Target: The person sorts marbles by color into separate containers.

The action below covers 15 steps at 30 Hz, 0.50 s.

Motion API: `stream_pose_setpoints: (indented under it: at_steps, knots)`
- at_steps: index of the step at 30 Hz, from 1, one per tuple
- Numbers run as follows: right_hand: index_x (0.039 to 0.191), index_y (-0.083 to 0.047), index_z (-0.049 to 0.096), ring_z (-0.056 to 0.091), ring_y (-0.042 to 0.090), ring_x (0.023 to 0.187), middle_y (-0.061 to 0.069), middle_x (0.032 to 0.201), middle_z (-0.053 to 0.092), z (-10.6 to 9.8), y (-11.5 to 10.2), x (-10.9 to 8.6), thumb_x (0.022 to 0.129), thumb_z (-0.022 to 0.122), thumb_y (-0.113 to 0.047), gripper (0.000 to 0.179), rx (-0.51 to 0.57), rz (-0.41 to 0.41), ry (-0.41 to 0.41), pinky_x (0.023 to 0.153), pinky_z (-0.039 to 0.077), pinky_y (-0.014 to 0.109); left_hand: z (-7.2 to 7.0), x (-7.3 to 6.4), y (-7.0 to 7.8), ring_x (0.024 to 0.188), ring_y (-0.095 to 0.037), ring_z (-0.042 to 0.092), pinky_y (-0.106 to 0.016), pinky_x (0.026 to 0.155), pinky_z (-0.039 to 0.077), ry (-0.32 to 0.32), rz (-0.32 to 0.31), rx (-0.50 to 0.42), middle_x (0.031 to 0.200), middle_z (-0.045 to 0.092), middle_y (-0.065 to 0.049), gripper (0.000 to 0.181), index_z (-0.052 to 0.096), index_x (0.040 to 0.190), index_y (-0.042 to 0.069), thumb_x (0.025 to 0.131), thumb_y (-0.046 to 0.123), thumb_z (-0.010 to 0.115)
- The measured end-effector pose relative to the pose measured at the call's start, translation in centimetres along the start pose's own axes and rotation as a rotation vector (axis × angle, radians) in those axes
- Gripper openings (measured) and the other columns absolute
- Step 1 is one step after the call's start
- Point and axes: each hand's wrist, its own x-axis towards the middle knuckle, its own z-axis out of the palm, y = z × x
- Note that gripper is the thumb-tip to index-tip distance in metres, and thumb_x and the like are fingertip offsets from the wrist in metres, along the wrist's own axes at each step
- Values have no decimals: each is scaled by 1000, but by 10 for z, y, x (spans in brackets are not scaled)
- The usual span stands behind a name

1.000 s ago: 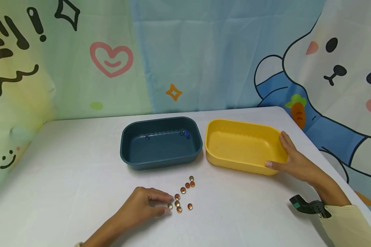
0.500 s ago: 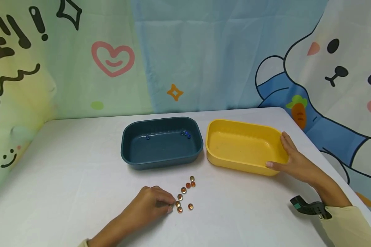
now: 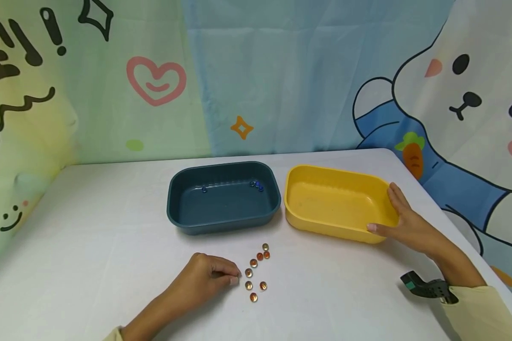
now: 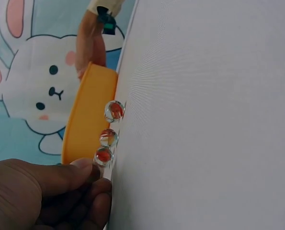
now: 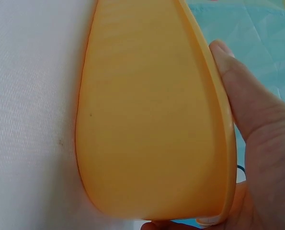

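Observation:
My left hand [image 3: 205, 278] is low over the white table, thumb and fingertips pinched together. One marble fewer shows on the table than before, and a greenish one seen earlier at these fingertips is now hidden in the pinch. Just right of the fingertips lie several clear marbles [image 3: 249, 273] with orange and amber cores. The left wrist view shows some of these marbles [image 4: 114, 111] beyond the thumb. My right hand [image 3: 409, 227] grips the right end of a yellow plastic tray [image 3: 333, 227], the thumb [image 5: 243, 86] lying along its rim.
A dark teal tray [image 3: 222, 226] stands left of the yellow one, with several blue marbles [image 3: 257, 184] inside. A printed curtain [image 3: 281, 85] hangs behind the white table [image 3: 111, 227]. A black band [image 3: 428, 286] is on my right wrist.
My left fingers have closed on the greenish marble and drawn slightly back left. Two nearby marbles have shifted toward the table's front. My right hand still holds the yellow tray.

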Motion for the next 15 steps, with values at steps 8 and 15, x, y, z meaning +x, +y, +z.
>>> stream_pose_setpoints:
  at_steps: [8,15]
  knots:
    - [150,-7,-19,-9,49,141,10,156,-29,-1,1,1,85,72,-42,118,-10,3,-2,98,15,74,3,13,11,90,-7,67,-23,77,54,-6,-8,-26,92,73,3,11,78,91,5,83,-1,74]
    - [150,-5,-19,-8,50,141,12,156,-29,0,0,1,84,74,-41,119,-1,5,-5,99,15,73,10,35,29,85,-8,68,-24,72,55,48,15,-131,96,73,1,13,77,97,4,86,0,72]
